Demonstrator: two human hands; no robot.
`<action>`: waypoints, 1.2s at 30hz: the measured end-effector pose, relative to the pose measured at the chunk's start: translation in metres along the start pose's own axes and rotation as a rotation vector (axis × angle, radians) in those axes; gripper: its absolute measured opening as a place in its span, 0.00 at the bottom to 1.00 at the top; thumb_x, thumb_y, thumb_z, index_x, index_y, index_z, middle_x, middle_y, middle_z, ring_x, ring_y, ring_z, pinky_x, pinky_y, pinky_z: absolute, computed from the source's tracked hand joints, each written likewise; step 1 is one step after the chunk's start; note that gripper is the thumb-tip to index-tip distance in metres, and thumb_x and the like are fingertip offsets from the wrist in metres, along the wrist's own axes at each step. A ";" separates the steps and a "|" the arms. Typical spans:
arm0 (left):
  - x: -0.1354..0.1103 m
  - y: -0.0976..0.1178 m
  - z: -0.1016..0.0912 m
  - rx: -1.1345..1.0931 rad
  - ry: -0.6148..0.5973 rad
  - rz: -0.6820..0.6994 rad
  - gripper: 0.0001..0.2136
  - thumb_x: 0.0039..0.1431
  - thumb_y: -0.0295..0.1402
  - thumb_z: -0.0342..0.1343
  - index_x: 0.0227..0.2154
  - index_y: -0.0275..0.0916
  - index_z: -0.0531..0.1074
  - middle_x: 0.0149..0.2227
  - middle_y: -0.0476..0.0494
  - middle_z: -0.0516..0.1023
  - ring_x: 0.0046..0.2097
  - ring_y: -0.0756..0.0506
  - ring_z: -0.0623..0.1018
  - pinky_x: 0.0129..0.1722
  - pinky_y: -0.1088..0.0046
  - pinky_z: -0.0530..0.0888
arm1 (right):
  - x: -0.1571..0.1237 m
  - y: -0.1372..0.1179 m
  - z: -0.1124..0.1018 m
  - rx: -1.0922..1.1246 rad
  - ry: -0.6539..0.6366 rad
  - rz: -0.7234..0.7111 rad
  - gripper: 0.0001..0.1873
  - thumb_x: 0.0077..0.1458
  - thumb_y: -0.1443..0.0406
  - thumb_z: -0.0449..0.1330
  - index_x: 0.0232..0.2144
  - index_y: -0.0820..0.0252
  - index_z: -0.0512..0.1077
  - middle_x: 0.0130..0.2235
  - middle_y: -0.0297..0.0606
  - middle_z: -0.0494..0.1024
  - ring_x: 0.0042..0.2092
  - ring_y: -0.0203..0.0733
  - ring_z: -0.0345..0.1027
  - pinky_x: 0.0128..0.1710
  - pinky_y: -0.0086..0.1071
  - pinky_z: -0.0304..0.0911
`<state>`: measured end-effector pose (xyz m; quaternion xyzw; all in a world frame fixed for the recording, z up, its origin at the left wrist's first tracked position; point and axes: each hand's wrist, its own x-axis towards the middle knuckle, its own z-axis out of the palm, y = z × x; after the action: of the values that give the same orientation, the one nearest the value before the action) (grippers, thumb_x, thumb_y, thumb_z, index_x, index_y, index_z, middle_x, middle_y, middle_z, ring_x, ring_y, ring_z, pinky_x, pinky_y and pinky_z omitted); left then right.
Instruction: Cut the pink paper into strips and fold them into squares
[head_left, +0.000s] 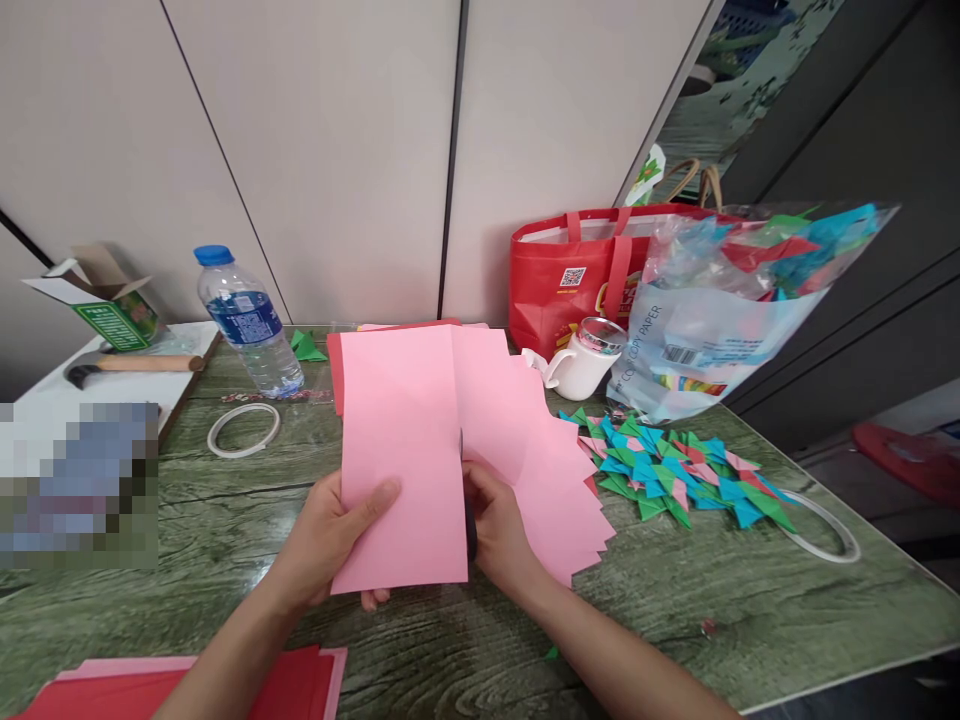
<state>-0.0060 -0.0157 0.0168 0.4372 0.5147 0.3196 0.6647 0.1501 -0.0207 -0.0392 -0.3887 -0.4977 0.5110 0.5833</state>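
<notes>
A stack of pink paper sheets (pixel 405 440) is held up over the green table (pixel 225 520), split down the middle by a cut. My left hand (pixel 330 535) grips the left strip, thumb on its front. My right hand (pixel 499 525) is closed on black-handled scissors (pixel 470 535) whose blades run up into the slit. The right part of the pink stack (pixel 540 450) fans out behind my right hand.
A water bottle (pixel 251 325), tape ring (pixel 242 430), white mug (pixel 581 365), red bag (pixel 574 275) and plastic bag of paper (pixel 720 310) stand behind. Folded coloured paper pieces (pixel 675 475) lie right. Red and pink sheets (pixel 187 685) lie at the near edge.
</notes>
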 end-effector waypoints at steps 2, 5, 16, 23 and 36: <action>-0.001 0.000 0.000 -0.002 0.003 0.005 0.13 0.49 0.41 0.55 0.31 0.37 0.61 0.12 0.47 0.74 0.10 0.47 0.70 0.04 0.79 0.67 | 0.000 0.000 0.000 0.005 0.003 -0.006 0.13 0.38 0.69 0.64 0.31 0.57 0.72 0.32 0.34 0.76 0.31 0.39 0.68 0.30 0.31 0.63; -0.001 -0.001 0.000 -0.011 0.000 0.010 0.13 0.50 0.41 0.55 0.31 0.37 0.62 0.12 0.47 0.74 0.10 0.47 0.70 0.05 0.79 0.67 | 0.001 -0.001 0.000 0.023 -0.001 -0.019 0.14 0.38 0.69 0.64 0.33 0.56 0.72 0.33 0.35 0.76 0.32 0.40 0.69 0.29 0.31 0.63; 0.001 -0.003 0.001 -0.027 -0.020 0.000 0.14 0.49 0.42 0.55 0.30 0.37 0.62 0.12 0.46 0.74 0.10 0.47 0.70 0.05 0.78 0.67 | 0.003 0.001 -0.002 0.026 0.004 -0.014 0.15 0.37 0.70 0.64 0.33 0.58 0.71 0.34 0.35 0.76 0.30 0.38 0.67 0.27 0.28 0.62; 0.002 -0.003 0.001 -0.034 -0.030 -0.007 0.14 0.48 0.42 0.56 0.29 0.37 0.63 0.12 0.46 0.74 0.10 0.47 0.70 0.05 0.77 0.67 | 0.002 0.000 -0.002 0.007 0.014 -0.011 0.13 0.37 0.71 0.64 0.31 0.59 0.71 0.31 0.34 0.76 0.29 0.37 0.66 0.27 0.28 0.62; 0.003 -0.004 0.001 -0.044 -0.032 -0.006 0.14 0.48 0.42 0.56 0.29 0.37 0.63 0.12 0.46 0.74 0.10 0.46 0.70 0.05 0.77 0.66 | 0.003 -0.002 -0.001 0.044 0.023 0.017 0.11 0.37 0.70 0.63 0.29 0.59 0.71 0.29 0.33 0.77 0.30 0.39 0.69 0.26 0.29 0.62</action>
<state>-0.0046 -0.0152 0.0122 0.4261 0.4982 0.3218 0.6831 0.1515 -0.0185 -0.0368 -0.3860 -0.4761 0.5222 0.5929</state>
